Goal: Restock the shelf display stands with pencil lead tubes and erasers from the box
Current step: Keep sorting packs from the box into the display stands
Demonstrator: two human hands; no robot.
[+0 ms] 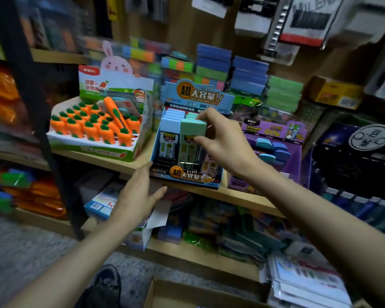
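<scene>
Left hand, lower centre-left of the frame, is open with its fingers straight and slightly spread; the fingertips touch the lower left corner of the blue display stand, and the thumb lies just under the edge of the wooden shelf. At the left of the frame, on the same shelf, stands a carrot eraser display with a rabbit header card; its tray is filled with rows of upright orange carrot-shaped erasers, and one longer carrot piece lies tilted across them. Just right of it, the blue display stand sits at the shelf's front edge and holds upright tubes in columns, blue-capped ones on its left side. A green-capped pencil lead tube stands upright in the front row of that stand, touching the blue-capped tube beside it. Right hand, centre-right of the frame, pinches the green cap of this tube between thumb and fingers. Further right, a purple display stand rests on the shelf just beside the blue one. A cardboard box lies open at the bottom centre; its contents cannot be made out.
</scene>
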